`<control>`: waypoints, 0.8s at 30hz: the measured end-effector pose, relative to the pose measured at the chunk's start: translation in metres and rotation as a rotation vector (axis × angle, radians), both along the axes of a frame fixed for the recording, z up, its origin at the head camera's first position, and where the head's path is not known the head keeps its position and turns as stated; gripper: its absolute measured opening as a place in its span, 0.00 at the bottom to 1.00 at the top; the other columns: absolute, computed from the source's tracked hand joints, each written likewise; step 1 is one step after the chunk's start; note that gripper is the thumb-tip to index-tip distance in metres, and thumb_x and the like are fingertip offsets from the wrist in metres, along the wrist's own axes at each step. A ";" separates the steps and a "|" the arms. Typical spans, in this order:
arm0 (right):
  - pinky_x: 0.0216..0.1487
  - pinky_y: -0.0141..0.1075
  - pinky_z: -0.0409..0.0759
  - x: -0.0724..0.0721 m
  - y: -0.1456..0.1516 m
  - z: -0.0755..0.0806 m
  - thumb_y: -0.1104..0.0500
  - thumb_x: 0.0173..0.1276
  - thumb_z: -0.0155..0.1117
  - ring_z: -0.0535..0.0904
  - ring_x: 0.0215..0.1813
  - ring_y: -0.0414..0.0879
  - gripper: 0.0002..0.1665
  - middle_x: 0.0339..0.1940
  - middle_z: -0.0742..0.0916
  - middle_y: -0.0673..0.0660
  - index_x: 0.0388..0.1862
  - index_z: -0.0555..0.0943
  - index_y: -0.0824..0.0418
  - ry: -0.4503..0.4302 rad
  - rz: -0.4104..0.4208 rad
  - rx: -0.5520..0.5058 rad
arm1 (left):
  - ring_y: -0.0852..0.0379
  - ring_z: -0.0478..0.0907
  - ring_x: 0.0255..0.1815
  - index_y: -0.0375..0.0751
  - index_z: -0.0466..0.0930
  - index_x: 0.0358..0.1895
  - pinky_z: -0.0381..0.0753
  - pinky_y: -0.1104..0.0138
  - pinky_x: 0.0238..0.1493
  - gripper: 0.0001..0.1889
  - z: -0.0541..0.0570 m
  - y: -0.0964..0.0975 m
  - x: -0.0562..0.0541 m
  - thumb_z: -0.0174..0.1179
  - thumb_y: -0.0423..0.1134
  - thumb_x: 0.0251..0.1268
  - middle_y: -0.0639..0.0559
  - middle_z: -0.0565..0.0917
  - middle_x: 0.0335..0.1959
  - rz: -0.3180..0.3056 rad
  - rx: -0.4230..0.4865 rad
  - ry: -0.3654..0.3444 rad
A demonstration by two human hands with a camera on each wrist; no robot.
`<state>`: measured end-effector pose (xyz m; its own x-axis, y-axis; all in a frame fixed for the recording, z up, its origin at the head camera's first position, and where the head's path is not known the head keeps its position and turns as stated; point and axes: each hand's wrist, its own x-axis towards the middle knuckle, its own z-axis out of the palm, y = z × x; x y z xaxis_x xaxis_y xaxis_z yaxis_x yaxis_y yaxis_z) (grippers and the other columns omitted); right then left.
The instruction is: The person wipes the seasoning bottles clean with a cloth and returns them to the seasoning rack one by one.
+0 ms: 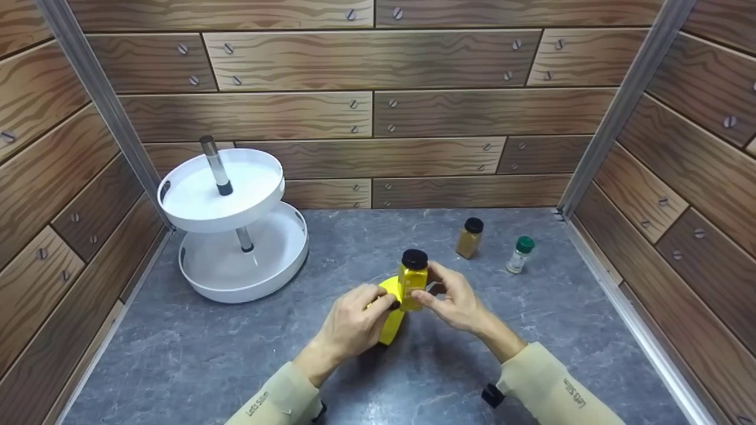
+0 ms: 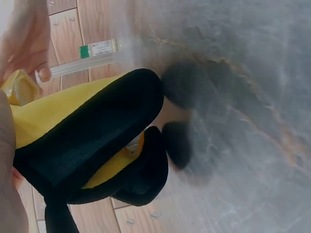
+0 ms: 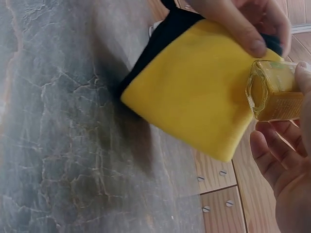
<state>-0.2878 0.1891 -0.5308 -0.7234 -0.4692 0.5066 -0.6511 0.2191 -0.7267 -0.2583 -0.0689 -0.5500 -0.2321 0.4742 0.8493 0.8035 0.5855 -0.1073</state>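
My left hand (image 1: 353, 317) pinches a folded yellow cloth with black trim (image 1: 390, 328) by its upper part. The cloth (image 3: 189, 92) hangs over the tabletop; its black edging and a black loop show in the left wrist view. In my right hand (image 1: 458, 300), thumb and fingers grip a square spice jar (image 1: 414, 277) with yellow contents and a black lid. That jar stands nearly upright right against the cloth, and its clear base (image 3: 258, 92) faces the right wrist camera.
Behind my right hand stand a brown spice jar with a black lid (image 1: 469, 241) and a small green-capped jar (image 1: 520, 257). A white two-tier round tray (image 1: 242, 295) occupies the left back. Wood-patterned walls (image 1: 378, 112) enclose the grey marbled table (image 1: 195, 354).
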 end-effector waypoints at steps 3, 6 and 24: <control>0.45 0.39 0.94 0.000 -0.001 0.003 0.67 0.77 0.72 0.90 0.50 0.36 0.24 0.52 0.96 0.61 0.70 0.83 0.64 0.001 -0.004 0.004 | 0.57 0.83 0.34 0.43 0.89 0.46 0.86 0.68 0.36 0.03 -0.002 -0.002 0.002 0.71 0.36 0.74 0.52 0.87 0.40 -0.003 -0.019 -0.004; 0.46 0.38 0.94 0.001 -0.001 0.004 0.67 0.78 0.72 0.90 0.51 0.36 0.24 0.53 0.95 0.61 0.71 0.83 0.64 -0.004 -0.002 0.005 | 0.56 0.84 0.35 0.42 0.89 0.46 0.87 0.67 0.37 0.04 -0.004 -0.003 0.004 0.72 0.35 0.73 0.52 0.88 0.41 -0.004 -0.024 -0.004; 0.41 0.38 0.94 0.005 -0.005 -0.014 0.66 0.76 0.74 0.89 0.48 0.36 0.24 0.50 0.95 0.60 0.69 0.84 0.62 -0.006 0.026 0.006 | 0.53 0.87 0.39 0.39 0.90 0.48 0.91 0.66 0.43 0.10 0.019 0.003 -0.007 0.75 0.31 0.66 0.48 0.89 0.42 0.068 0.089 -0.013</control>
